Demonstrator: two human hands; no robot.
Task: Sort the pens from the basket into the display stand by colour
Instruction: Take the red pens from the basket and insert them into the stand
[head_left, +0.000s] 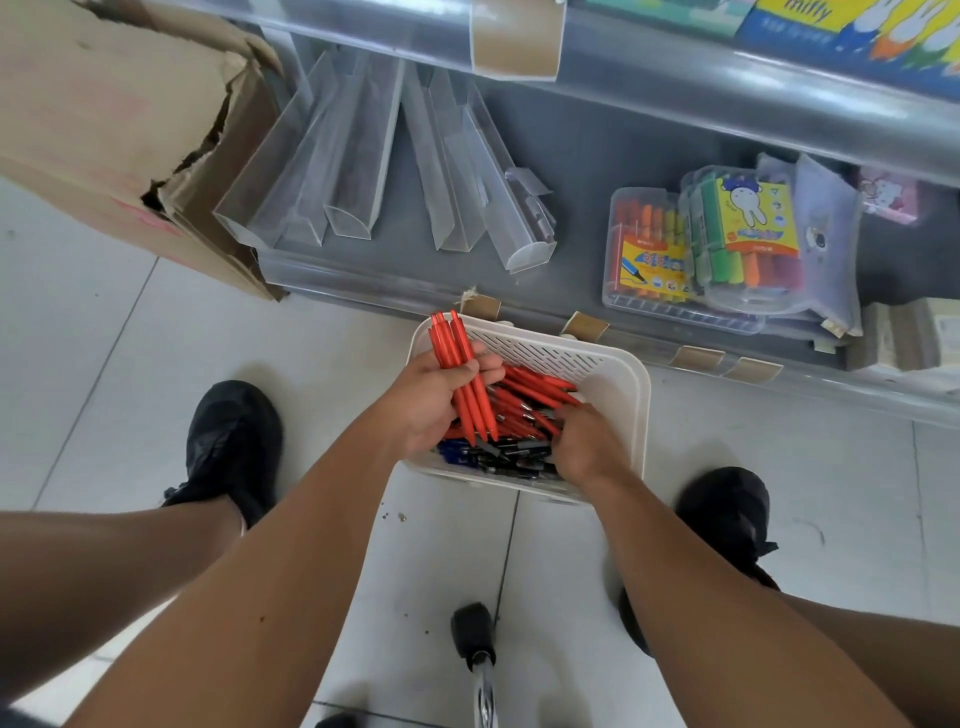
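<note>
**Red pens gathered above the basket**

The left hand (431, 402) is gripping a bundle of red plastic pens (460, 371), fingers curled round them, their tips poking past the 11 o'clock corner of the white slotted plastic basket (618, 384). The right hand (584, 441) is reaching into the basket at its 4 o'clock side, fingers curled down among the loose red pens (530, 395); whether it is grasping any, I cannot tell. Blue and black pens (498, 454) are lying along the near rim. Clear plastic display channels (358, 171) are lying at 12 o'clock on the grey shelf (587, 150). Bare white floor tile (130, 364) is lying open at 9 o'clock.
</note>
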